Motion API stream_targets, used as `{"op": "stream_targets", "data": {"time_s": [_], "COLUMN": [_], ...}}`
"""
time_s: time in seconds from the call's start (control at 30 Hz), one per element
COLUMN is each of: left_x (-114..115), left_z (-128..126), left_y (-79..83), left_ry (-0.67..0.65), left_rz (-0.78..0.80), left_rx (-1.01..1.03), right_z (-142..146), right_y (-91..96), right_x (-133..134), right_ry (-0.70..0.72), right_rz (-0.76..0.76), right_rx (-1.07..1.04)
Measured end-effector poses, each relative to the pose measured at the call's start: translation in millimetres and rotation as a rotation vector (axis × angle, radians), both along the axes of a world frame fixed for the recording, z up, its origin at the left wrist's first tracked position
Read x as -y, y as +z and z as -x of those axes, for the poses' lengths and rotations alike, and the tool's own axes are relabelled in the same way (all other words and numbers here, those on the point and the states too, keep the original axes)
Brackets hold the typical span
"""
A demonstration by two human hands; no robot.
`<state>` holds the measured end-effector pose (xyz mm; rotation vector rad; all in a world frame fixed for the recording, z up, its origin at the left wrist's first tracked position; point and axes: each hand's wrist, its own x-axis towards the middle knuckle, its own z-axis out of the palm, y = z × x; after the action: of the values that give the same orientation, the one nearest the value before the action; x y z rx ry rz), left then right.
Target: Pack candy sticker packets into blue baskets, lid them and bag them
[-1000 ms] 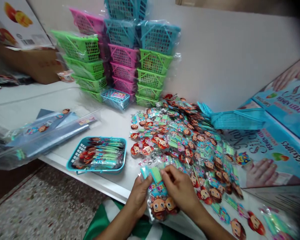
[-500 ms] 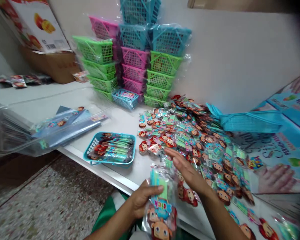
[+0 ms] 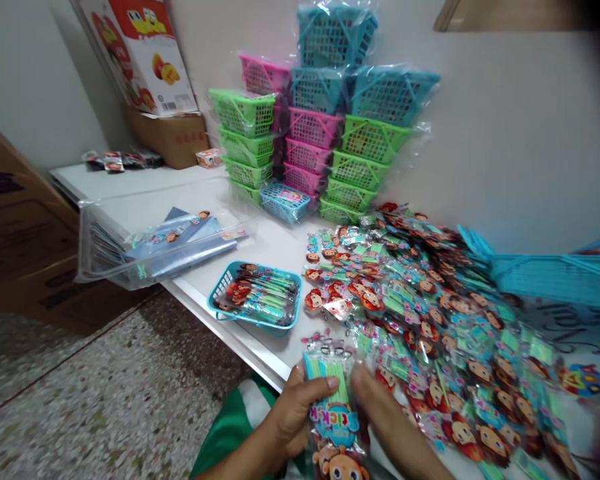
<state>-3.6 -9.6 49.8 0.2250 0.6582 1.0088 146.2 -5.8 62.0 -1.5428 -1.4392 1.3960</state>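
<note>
My left hand [image 3: 296, 410] is closed around a bundle of candy stick packets [image 3: 334, 400], its thumb lying across the front. The packets are clear, with green sticks, a "Stick" label and a cartoon face at the lower end. At the bundle's right edge is my right hand [image 3: 375, 407]; its fingers are smeared by motion, so their grip does not show. A blue basket [image 3: 219, 313] on the table's front edge holds several similar packets lying in rows. To the right, a large heap of loose packets [image 3: 430, 327] spreads over the table.
Wrapped green, pink and blue baskets [image 3: 313, 127] stand stacked against the wall. A clear plastic bag [image 3: 130, 260] with flat blue sheets lies at the left. Nested blue baskets [image 3: 555, 277] are on the right. A cardboard box [image 3: 25, 247] stands beyond the table's left end.
My right hand has come down from above the heap to the bundle's right edge. The left hand keeps hold of the bundle. The view has swung left.
</note>
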Motion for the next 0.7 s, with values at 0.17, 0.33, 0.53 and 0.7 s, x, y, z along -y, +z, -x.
{"op": "stream_targets", "data": {"time_s": [0.17,0.33,0.53,0.7], "left_x": [3.6,0.5,-43.7,-121.1], "left_z": [2.3,7.7,88.5,188.6], "left_y": [6.0,16.4,23.8,-5.9], "left_ry": [0.115,0.121,0.451,0.432], "left_rz": [0.002,-0.162,-0.616,-0.347], "left_rx": [-0.087,-0.237,-1.112,-1.289], "right_z": [33.4,48.4,42.6,37.0], "right_y": [25.7,42.2,63.5,87.4], "right_x": [9.7,-11.1,-68.9,-115.0], "right_ry": [0.177,0.251,0.265,0.231], "right_rz": [0.035,-0.034,-0.095,-0.357], "right_rx": [-0.163,-0.076,-0.008,0.18]}}
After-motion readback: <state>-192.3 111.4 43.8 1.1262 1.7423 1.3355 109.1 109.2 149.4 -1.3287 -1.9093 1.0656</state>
